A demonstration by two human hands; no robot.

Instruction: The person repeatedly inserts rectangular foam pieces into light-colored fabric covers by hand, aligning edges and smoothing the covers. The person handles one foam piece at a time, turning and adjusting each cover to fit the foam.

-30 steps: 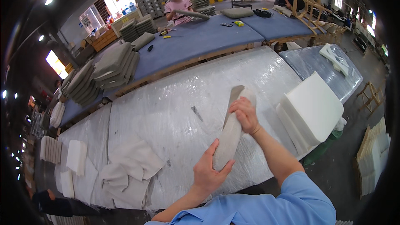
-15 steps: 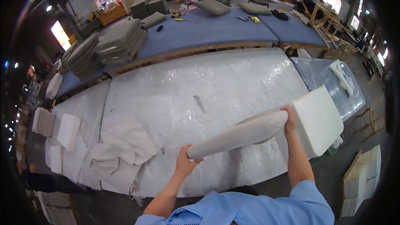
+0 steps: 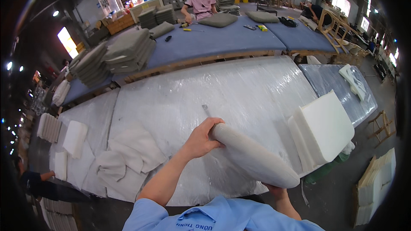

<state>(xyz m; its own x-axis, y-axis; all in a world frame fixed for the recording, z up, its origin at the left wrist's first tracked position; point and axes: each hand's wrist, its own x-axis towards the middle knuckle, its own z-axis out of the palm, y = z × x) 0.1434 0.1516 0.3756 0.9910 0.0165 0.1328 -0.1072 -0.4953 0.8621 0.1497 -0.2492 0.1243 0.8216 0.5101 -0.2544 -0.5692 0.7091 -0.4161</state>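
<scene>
A padded seat cushion in a pale grey-beige cover (image 3: pixel 254 156) is held up on edge above the plastic-wrapped table, slanting from far left to near right. My left hand (image 3: pixel 203 139) grips its far left end, thumb and fingers closed round the corner. At the near right end my right hand (image 3: pixel 277 191) holds it from below; most of those fingers are hidden behind the cushion. A stack of white foam pads (image 3: pixel 323 128) stands to its right. Left of my left hand lies a crumpled heap of pale fabric covers (image 3: pixel 135 156).
Several white foam pieces (image 3: pixel 75 139) sit on the table's left part. Beyond, a blue-topped table (image 3: pixel 205 40) bears stacks of grey-green cushions (image 3: pixel 128 47) and small tools. A co-worker in pink (image 3: pixel 201 4) stands behind it. Another person's arm (image 3: pixel 47 175) shows at lower left.
The cushion has swung round: its left end rose away from me, its right end came down toward me. My right hand moved from the foam stack to near my body.
</scene>
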